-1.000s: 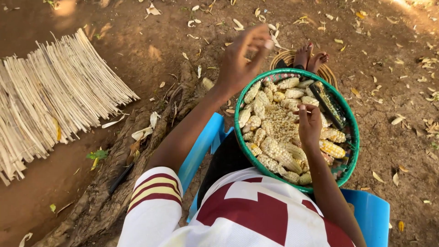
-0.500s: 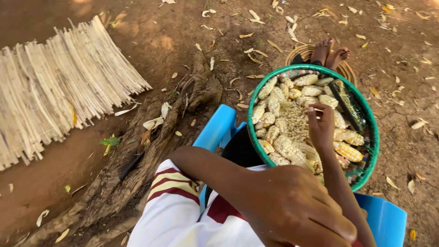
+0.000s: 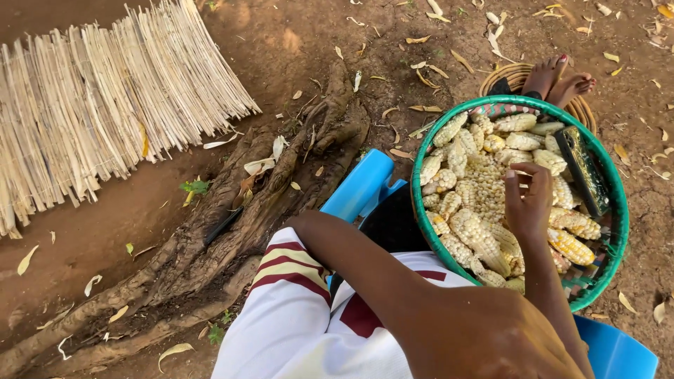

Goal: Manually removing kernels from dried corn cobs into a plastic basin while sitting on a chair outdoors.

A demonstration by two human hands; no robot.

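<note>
Right hand hovers over the basin of corn cobs, fingers pinched, maybe on kernels, can't tell. Left hand is blurry, grip unclear. Best to work kernels loose over the basin.

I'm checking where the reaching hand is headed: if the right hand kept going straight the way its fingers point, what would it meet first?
Most likely the loose kernels and pale corn cobs heaped in the green basin. The right hand points up-left just above them, though how high it hovers is unclear.
</note>
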